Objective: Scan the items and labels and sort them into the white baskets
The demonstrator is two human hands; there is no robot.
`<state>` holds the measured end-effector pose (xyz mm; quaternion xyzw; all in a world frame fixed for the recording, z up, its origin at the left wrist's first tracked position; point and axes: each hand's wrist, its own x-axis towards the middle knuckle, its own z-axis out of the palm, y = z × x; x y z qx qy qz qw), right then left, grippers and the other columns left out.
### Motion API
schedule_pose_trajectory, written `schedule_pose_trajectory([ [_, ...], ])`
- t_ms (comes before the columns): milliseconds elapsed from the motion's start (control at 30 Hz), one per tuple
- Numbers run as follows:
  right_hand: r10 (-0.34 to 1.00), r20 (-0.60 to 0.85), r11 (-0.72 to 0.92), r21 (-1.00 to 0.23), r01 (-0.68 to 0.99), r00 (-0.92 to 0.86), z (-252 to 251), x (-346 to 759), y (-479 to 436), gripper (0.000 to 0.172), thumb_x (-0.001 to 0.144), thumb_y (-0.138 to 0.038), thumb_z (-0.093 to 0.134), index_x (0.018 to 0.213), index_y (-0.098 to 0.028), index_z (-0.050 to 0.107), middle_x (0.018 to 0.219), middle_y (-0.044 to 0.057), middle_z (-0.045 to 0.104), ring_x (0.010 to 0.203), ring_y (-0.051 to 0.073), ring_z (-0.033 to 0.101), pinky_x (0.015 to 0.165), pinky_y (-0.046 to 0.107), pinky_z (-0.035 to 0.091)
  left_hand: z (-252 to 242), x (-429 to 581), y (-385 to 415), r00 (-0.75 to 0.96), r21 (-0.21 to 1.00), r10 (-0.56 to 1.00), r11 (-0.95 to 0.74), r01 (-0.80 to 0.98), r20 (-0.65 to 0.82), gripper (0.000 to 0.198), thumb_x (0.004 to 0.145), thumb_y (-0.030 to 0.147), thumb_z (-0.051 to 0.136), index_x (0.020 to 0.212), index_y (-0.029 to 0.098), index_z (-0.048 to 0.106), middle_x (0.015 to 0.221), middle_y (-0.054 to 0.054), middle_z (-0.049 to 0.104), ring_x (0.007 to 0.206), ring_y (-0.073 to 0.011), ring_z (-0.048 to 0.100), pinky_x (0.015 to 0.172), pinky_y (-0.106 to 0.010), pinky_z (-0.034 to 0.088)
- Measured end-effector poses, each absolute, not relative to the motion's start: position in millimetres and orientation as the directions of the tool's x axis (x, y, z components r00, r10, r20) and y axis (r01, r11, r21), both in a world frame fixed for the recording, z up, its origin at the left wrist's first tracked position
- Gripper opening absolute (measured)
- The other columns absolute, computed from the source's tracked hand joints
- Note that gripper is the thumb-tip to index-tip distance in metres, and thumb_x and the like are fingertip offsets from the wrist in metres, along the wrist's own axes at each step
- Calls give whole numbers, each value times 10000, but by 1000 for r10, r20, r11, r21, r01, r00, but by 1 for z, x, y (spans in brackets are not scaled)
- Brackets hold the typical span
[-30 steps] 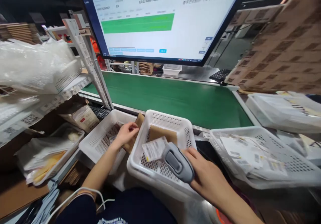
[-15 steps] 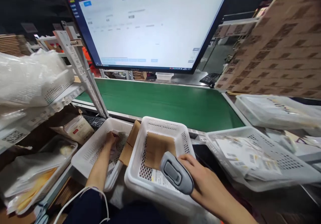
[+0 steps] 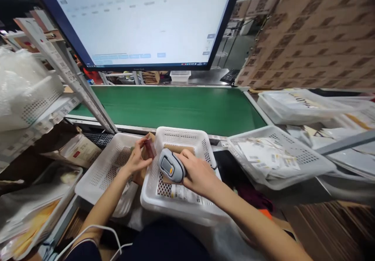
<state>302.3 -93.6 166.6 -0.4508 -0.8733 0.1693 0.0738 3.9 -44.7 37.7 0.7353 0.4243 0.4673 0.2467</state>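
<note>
In my right hand (image 3: 197, 172) is a grey barcode scanner (image 3: 172, 165), held over the right-hand white basket (image 3: 184, 213). An orange light shows on the scanner's back. Between the thumb and fingers of my left hand (image 3: 137, 157) is a small reddish box (image 3: 150, 148), raised at the basket's left rim and close to the scanner's front. Below my left wrist lies the left-hand white basket (image 3: 95, 175), with some clear plastic in it. Brown cardboard and a printed white sheet (image 3: 186, 194) lie inside the right-hand basket, partly hidden by the scanner and my hand.
A green conveyor belt (image 3: 175, 107) runs behind the baskets, under a large monitor (image 3: 140, 23). On the right stands a basket of white labels (image 3: 265, 155). At left, a shelf post (image 3: 68, 71) rises beside bagged goods. Stacked cardboard (image 3: 316, 38) fills the upper right.
My left hand has come up out of the left basket with the small reddish box. The scanner has moved left and up towards it, and its orange light now shows. The view has shifted.
</note>
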Motion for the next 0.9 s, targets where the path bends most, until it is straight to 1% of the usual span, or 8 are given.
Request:
schedule_pose_trajectory([
  [200,807,0,529,-443,723,-590,164,314,-100,419,807,-64,631,1207,-190,632,1143,70,591,890,220,621,704,315,388,49,29,-54,132,960,951,-274,-59,279,954,601,498,1018,1304,293,407,1479,-185,618,1365,-363,647,1165,-548,516],
  [300,786,5,540,-492,683,-618,163,320,-106,360,802,-45,635,1134,-183,615,1102,67,568,890,221,611,727,321,416,61,36,-62,117,956,984,-100,-277,136,962,552,607,1032,1244,272,454,1447,-191,672,1224,-354,735,1090,-518,558],
  [467,787,63,552,-516,655,-614,162,322,-118,388,843,-63,603,1211,-188,596,1148,93,565,928,257,631,759,359,472,64,40,-71,46,966,995,-80,-247,94,915,575,615,1025,1196,231,474,1308,-184,741,1063,-306,788,1065,-473,565],
  [567,779,119,576,-525,626,-616,162,325,-125,394,848,-79,594,1225,-193,590,1161,102,572,922,258,633,759,363,487,59,38,-74,-25,945,945,-326,-3,326,887,649,503,1016,1292,238,466,1335,-174,706,1173,-307,752,1015,-442,604],
  [633,775,135,580,-538,612,-617,165,331,-126,376,835,-74,591,1192,-193,597,1139,98,577,900,247,628,748,354,483,60,35,-77,47,750,786,-605,267,617,825,772,335,951,1415,246,442,1401,-180,662,1296,-308,698,1040,-445,610],
  [700,776,138,575,-556,600,-615,171,339,-125,305,821,-71,594,1101,-191,607,1096,89,582,874,234,615,728,341,465,67,29,-80,255,405,550,-795,451,796,752,878,134,808,1500,253,403,1469,-192,628,1413,-306,626,1082,-452,606],
  [800,762,132,569,-603,559,-634,185,350,-120,202,785,-65,620,941,-189,590,1006,68,583,845,221,594,701,321,429,82,22,-83,540,-60,284,-844,532,792,617,915,-31,634,1449,227,466,1561,-226,577,1416,-292,629,1017,-402,646],
  [900,728,101,567,-646,511,-679,200,355,-116,210,748,-52,638,908,-184,605,967,58,598,839,218,593,715,316,436,96,19,-86,688,-317,170,-792,521,706,457,912,-23,648,1294,210,558,1674,-249,452,1360,-297,668,934,-380,675],
])
